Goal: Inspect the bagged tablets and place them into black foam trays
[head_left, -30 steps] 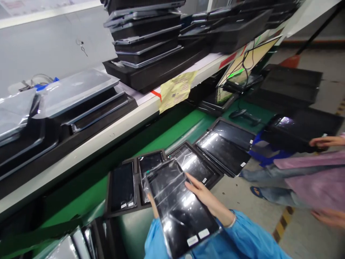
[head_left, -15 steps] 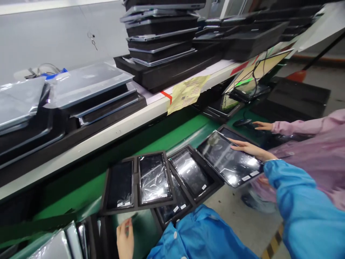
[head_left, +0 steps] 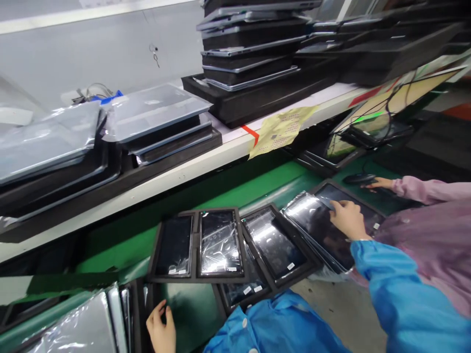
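My right hand (head_left: 348,219) lies curled on a plastic-wrapped black tablet (head_left: 316,228), which tilts over a black tray (head_left: 349,192) at the far end of the row. My blue sleeve (head_left: 408,294) crosses the lower right. My left hand (head_left: 160,326) is at the bottom edge, fingers apart, holding nothing, next to a black foam tray (head_left: 176,279). Several tablets in plastic film lie in black trays, including one (head_left: 220,242) and another (head_left: 274,242), with a further tray (head_left: 241,291) just below them.
A co-worker's hand (head_left: 379,183) in a pink sleeve (head_left: 430,191) reaches near a black handheld scanner (head_left: 358,179). Stacked black trays (head_left: 253,93) and bagged silver items (head_left: 154,112) stand on a white shelf above a green mat (head_left: 243,184).
The view has swung left, so everything sits further right. My right hand and its tablet have dropped lower over the far tray. The co-worker's hand has moved slightly toward the scanner.
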Demonstrator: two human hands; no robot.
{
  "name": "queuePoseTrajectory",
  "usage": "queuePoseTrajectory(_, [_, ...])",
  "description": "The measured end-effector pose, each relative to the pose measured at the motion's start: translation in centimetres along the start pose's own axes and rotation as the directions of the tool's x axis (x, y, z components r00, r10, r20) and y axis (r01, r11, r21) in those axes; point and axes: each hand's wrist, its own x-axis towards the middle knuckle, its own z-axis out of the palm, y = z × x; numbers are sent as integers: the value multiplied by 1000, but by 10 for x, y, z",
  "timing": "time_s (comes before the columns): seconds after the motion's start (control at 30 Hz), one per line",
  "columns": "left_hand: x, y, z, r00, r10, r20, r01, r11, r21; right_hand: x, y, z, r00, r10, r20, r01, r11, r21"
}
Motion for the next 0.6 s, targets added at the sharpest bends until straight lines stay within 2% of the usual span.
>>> queuePoseTrajectory(0.1, [23,13,1,998,1,-63,3,997,71,-40,-19,43,977,-167,135,158,985,73])
queuePoseTrajectory(0.2, [57,36,11,996,63,-62,-53,987,152,-100,-50,110,900,-308,307,242,941,237])
queuePoseTrajectory(0.3, [94,59,23,996,91,-19,-84,969,234,-161,-76,176,860,-279,427,155,940,303])
queuePoseTrajectory(0.37, [118,71,29,999,46,-1,-44,953,299,-188,-84,208,855,-205,477,62,953,298])
queuePoseTrajectory(0.47, [150,80,34,996,-90,19,74,913,402,-204,-86,232,852,-126,509,-25,960,280])
queuePoseTrajectory(0.6, [179,84,34,967,-235,94,157,848,507,-206,-82,237,859,-112,499,-42,957,287])
